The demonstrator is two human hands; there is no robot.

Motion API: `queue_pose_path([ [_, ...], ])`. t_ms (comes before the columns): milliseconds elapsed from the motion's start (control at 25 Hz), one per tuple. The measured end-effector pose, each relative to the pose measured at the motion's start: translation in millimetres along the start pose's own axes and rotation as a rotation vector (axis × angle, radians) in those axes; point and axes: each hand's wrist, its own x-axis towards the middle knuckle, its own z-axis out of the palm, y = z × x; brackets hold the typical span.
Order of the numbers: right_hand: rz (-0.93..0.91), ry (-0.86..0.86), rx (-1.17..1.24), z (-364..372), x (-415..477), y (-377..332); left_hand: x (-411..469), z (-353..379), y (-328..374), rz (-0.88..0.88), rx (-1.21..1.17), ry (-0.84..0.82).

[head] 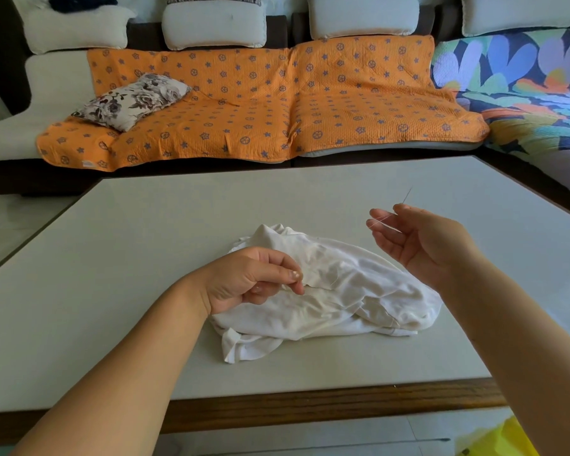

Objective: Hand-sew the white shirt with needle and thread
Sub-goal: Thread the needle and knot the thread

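A crumpled white shirt (pixel 343 291) lies on the pale table (pixel 145 241) in front of me. My left hand (pixel 254 278) rests on its left part, thumb and forefinger pinching a fold of the fabric. My right hand (pixel 418 241) is raised above the shirt's right side, palm turned inward. It pinches a thin needle (pixel 407 195) that points up and away. A fine thread (pixel 380 220) crosses the outstretched fingers of that hand; where it runs from there is too faint to see.
The table has a wooden front edge (pixel 310 406). Behind it stands a sofa with an orange patterned cover (pixel 260 103), a floral cushion (pixel 132 100) and a colourful blanket (pixel 524 93) at the right. Something yellow (pixel 507 439) sits on the floor at the bottom right.
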Motion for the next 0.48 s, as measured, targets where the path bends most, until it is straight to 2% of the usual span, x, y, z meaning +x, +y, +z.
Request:
queue_pose_path([
  [480,0.040,0.091,0.104,-5.7,5.7,-1.0,-10.3,-20.4,-9.3,-0.030,-0.017,0.044],
])
